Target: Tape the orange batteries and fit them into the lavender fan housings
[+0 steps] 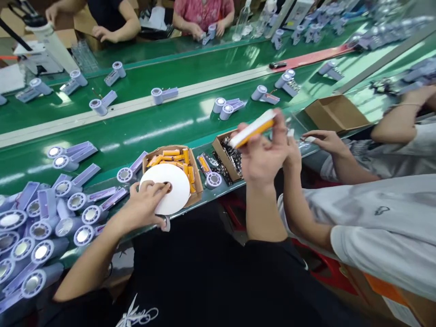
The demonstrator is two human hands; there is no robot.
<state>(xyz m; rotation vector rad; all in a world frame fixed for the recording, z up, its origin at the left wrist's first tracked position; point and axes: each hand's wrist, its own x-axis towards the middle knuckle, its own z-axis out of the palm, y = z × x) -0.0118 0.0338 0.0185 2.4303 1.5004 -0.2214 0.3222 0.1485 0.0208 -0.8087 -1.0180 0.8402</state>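
Head view — white roll (pixel 179 194) overlaps carton (pixel 197 181) — purple housing (pixel 214 180) beside.

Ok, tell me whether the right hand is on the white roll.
No, the left hand is on the white roll; the right hand holds a white-and-orange piece.

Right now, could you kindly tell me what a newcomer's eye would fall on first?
Probably the large white roll with the left grip on it, overlapping a carton of orange cylinders in this view. Next, farther right, the right grip holds up a white-and-orange piece. Lilac devices crowd the lower left.
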